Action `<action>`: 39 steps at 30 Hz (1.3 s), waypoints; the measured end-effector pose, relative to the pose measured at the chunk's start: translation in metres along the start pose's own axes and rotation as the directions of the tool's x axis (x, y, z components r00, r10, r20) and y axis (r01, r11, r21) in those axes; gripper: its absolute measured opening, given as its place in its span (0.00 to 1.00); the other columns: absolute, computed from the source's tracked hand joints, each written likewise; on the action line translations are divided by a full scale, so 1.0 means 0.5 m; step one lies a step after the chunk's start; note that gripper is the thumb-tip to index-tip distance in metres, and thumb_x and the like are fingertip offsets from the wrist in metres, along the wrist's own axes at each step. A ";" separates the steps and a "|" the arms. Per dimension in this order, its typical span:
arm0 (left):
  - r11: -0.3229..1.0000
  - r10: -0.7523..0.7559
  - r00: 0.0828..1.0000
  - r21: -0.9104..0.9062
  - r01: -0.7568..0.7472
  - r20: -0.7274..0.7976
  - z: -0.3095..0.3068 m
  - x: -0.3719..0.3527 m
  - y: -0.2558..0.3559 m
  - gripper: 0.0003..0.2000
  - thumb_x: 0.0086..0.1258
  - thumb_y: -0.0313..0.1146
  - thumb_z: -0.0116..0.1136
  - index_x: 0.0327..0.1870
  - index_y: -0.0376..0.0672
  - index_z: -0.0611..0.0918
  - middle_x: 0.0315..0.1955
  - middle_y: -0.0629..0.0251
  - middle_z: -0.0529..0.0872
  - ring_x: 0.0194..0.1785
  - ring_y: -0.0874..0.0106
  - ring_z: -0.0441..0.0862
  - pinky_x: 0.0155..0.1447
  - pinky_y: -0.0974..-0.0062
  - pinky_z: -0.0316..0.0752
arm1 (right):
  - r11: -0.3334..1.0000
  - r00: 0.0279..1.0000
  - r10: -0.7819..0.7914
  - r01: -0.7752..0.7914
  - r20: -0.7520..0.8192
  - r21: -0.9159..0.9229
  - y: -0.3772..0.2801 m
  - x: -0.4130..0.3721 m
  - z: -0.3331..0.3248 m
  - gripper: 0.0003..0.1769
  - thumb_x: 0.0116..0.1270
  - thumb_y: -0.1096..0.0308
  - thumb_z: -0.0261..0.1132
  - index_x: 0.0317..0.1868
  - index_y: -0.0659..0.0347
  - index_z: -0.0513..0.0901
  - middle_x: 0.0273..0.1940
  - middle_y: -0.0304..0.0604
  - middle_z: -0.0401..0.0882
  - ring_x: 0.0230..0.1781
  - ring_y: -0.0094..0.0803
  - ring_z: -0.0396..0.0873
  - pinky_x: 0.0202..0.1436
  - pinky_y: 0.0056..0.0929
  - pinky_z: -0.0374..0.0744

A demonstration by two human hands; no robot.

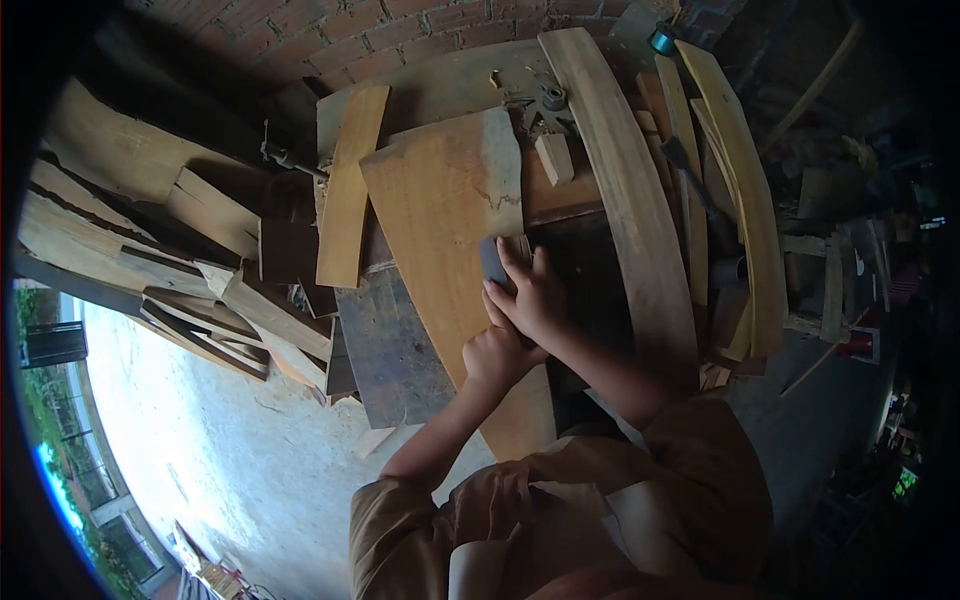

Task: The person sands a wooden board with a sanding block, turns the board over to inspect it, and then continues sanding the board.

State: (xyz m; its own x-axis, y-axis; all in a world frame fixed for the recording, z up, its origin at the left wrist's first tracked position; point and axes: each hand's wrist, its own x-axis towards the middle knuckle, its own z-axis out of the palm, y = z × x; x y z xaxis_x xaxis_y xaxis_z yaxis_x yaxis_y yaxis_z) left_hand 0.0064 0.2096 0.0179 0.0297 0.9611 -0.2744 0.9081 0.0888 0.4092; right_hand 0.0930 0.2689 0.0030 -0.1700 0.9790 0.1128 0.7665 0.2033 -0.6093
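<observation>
A wide, tapering wooden board lies lengthwise in front of me, with a pale, jagged patch at its far right corner. On its right edge my right hand is closed around a grey sanding block, fingers pointing away from me. My left hand is closed just below and to the left, touching the right hand. Part of its fingers is hidden under the right hand, so what they grip does not show.
A narrow plank lies left of the board, and a long curved plank runs along the right. A small wood block sits near the far edge. Offcuts are piled at left; a brick wall stands behind.
</observation>
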 end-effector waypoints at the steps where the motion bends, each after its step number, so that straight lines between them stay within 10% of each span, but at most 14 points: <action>1: 1.000 -0.007 1.000 0.012 0.007 0.009 -0.028 0.070 -0.002 0.64 0.36 0.67 0.63 0.63 0.20 0.46 0.15 0.59 0.80 0.18 0.65 0.80 0.19 0.69 0.73 | 1.000 1.000 -0.010 0.010 -0.020 0.018 0.007 0.076 0.007 0.36 0.54 0.52 0.65 0.63 0.47 0.66 0.42 0.62 0.66 0.35 0.53 0.74 0.34 0.40 0.76; 10: 0.990 -0.048 0.992 0.129 0.062 -0.114 -0.216 0.498 -0.030 0.57 0.44 0.69 0.54 0.65 0.27 0.50 0.36 0.50 0.83 0.40 0.59 0.83 0.40 0.66 0.77 | 0.981 1.000 0.000 -0.004 -0.023 -0.192 0.010 0.566 0.046 0.37 0.56 0.44 0.58 0.66 0.42 0.61 0.51 0.65 0.68 0.47 0.55 0.74 0.48 0.43 0.74; 26: 0.999 -0.040 0.993 0.018 0.039 0.112 0.162 -0.372 0.032 0.60 0.45 0.70 0.53 0.63 0.19 0.46 0.15 0.62 0.81 0.17 0.69 0.80 0.19 0.71 0.72 | 0.999 0.995 0.007 -0.011 -0.097 -0.042 0.007 -0.425 -0.026 0.38 0.50 0.55 0.68 0.63 0.49 0.66 0.48 0.60 0.64 0.45 0.53 0.72 0.43 0.41 0.75; 39: 0.995 0.036 0.995 0.088 -0.045 0.097 0.011 -0.032 0.026 0.60 0.42 0.64 0.60 0.60 0.15 0.47 0.16 0.60 0.81 0.19 0.65 0.81 0.21 0.70 0.74 | 0.995 0.995 0.094 -0.095 0.028 0.025 0.014 -0.043 -0.020 0.37 0.54 0.54 0.66 0.65 0.43 0.63 0.47 0.61 0.65 0.42 0.54 0.73 0.44 0.40 0.74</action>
State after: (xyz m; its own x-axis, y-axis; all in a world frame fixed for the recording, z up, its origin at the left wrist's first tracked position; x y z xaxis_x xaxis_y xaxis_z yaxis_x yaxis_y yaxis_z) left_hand 0.0200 0.1939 0.0225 0.1028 0.9337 -0.3430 0.9392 0.0224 0.3427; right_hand 0.1082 0.2493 0.0040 -0.1141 0.9929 0.0328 0.7637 0.1088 -0.6363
